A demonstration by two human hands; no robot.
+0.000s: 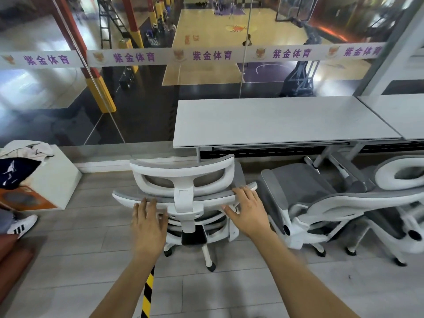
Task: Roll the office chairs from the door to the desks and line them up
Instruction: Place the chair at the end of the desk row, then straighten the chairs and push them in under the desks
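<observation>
Both hands reach to the back of the white chair. The left hand lies flat with straight fingers. The right hand rests on the top edge, fingers loose.

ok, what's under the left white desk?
Under the left desk: a dark perforated panel, white legs, and the seat of a tipped-over chair. The floor further back is hidden by the top.

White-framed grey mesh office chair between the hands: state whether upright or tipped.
Upright: the white-framed grey mesh office chair stands on its castors on the floor.
</observation>
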